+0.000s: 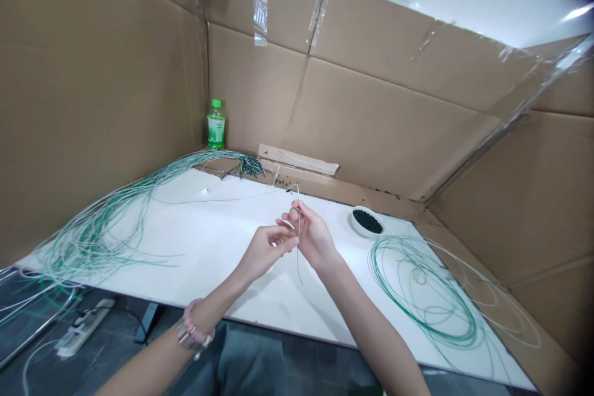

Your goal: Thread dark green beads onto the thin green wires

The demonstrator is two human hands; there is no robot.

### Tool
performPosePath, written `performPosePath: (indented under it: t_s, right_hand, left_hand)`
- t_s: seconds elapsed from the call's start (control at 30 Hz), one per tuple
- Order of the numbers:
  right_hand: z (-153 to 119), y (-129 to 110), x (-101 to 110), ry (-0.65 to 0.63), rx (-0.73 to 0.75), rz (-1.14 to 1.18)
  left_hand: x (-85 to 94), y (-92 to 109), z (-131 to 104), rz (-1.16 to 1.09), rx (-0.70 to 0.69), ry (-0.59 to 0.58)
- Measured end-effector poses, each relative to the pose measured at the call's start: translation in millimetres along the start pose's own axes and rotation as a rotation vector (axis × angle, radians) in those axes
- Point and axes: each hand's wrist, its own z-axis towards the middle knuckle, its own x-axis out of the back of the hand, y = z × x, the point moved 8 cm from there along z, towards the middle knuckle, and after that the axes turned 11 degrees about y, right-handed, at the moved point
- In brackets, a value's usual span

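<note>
Both hands are raised over the white tabletop (204, 229), close together, with a thin pale cord (298, 195) running upright between their fingertips. My right hand (316, 236) pinches the cord near its top; above the fingers it bends left to a small dark tip. Lower down, my left hand (266, 250) has thumb and fingers closed on the same cord. The cord's thin tail hangs below both hands. To the right stands a white bowl (364, 232) of small dark green pieces, their exact kind too small to tell.
A long bundle of green and white cords (106, 216) with dark ends drapes over the left side. Loose coils of green cord (427, 315) lie at right. A green bottle (216, 127) stands in the back corner. Cardboard walls (371, 117) enclose the table; a power strip (86, 328) is below.
</note>
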Motion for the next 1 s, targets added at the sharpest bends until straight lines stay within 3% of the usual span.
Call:
performPosePath:
  t_s: [0.17, 0.5, 0.83, 1.0]
  right_hand:
    - [1, 1, 1, 0.021, 0.075, -0.032]
    - [2, 2, 6, 0.08, 0.011, 0.027]
    - [-4, 3, 3, 0.038, -0.059, -0.081]
    - [-3, 0, 8, 0.043, 0.02, -0.162]
  left_hand:
    - [1.9, 5, 1, 0.024, -0.042, 0.053]
    - [-0.7, 5, -5, -0.1, 0.016, -0.036]
    - [1.6, 9, -8, 0.039, -0.109, -0.067]
    - [9.4, 11, -10, 0.217, -0.15, 0.014]
